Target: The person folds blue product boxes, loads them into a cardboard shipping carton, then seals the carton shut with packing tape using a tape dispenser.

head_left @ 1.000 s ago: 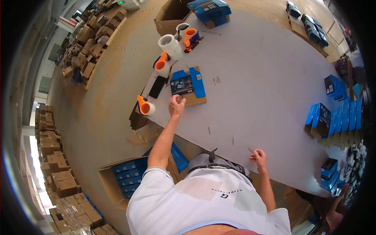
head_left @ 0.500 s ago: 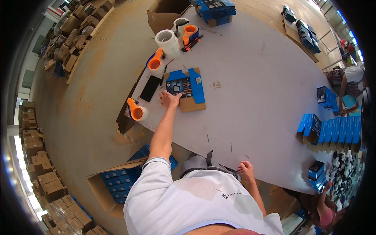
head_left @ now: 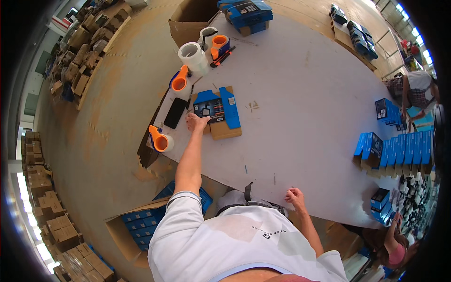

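A flattened blue and black printed carton [head_left: 211, 109] with brown inner flaps lies on the white table. My left hand [head_left: 197, 122] is at its near left corner, thumb on the printed face and the other fingers curled at the edge. Left of that hand lies a black phone [head_left: 175, 113]. Nearer me stands an orange tape dispenser [head_left: 160, 142] with a clear roll; a second tape dispenser [head_left: 179, 83] is beyond the phone. My right hand [head_left: 295, 197] hangs by the near table edge, fingers curled in, with nothing seen in them.
White tape rolls [head_left: 193, 53], another tape dispenser [head_left: 219, 43] and a cutter knife [head_left: 222, 57] stand farther back. Stacked blue cartons [head_left: 244, 13] occupy the far edge. A row of blue boxes [head_left: 399, 150] and two co-workers are at right. An open brown box [head_left: 117, 235] holds blue boxes below left.
The whole view has shifted slightly. My left hand has slid a little left along the carton's edge. My right hand stays curled by the table edge.
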`<state>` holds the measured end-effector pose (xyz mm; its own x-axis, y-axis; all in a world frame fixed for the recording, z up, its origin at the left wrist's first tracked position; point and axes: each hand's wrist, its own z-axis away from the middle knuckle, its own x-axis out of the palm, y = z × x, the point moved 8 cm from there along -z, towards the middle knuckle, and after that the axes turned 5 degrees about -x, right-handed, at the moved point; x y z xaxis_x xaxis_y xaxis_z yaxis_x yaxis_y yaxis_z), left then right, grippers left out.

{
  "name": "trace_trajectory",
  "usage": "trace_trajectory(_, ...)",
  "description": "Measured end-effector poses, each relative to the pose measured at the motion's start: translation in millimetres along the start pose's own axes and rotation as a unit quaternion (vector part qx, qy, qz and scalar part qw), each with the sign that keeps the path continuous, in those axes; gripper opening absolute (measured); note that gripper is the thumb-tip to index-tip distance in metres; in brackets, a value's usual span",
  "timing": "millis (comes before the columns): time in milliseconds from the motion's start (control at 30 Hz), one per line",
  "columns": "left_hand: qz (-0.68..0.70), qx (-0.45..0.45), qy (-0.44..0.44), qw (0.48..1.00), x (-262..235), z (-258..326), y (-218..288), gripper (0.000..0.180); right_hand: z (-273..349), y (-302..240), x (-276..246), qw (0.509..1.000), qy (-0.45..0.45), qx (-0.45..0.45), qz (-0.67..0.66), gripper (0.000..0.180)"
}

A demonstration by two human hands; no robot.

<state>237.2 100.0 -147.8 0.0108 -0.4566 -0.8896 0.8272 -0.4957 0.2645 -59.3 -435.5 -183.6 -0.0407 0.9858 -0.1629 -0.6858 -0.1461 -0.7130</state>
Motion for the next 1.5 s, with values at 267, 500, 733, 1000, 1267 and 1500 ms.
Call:
trace_trajectory(267, -0.050, -0.004, -0.001, 0.999, -4.6, 9.1, 10.6, 0.095, 11.7, 12.5, 2.1, 1.000, 0.016, 0.005, -0.022, 0.022)
trace_trajectory(500, -0.014, -0.004, 0.024, 1.000, -7.2, -9.4, -5.0, 0.084, 12.8, 8.8, 13.3, 1.000, -0.009, 0.007, -0.017, 0.023)
trace_trajectory(733, 0.396, 0.179, -0.380, 0.817, -4.8, 44.7, 14.5, 0.028, 13.9, -8.5, 8.2, 0.994, 0.018, -0.008, -0.105, 0.032)
trace_trajectory(1000, 0.305, 0.335, -0.452, 0.768, 26.0, 227.4, 16.0, 0.029, -44.9, -138.4, 25.0, 0.972, 0.092, -0.157, -0.149, 0.058)
trace_trajectory(1267, 0.242, 0.446, -0.410, 0.758, 17.6, 344.5, 56.8, 0.028, -42.3, -132.6, -5.2, 0.894, 0.161, -0.259, -0.329, 0.042)
trace_trajectory(1500, 0.451, 0.251, -0.525, 0.677, 60.8, 380.5, 68.8, 0.023, -25.3, -118.0, -23.0, 0.907, 0.249, -0.292, -0.176, 0.043)
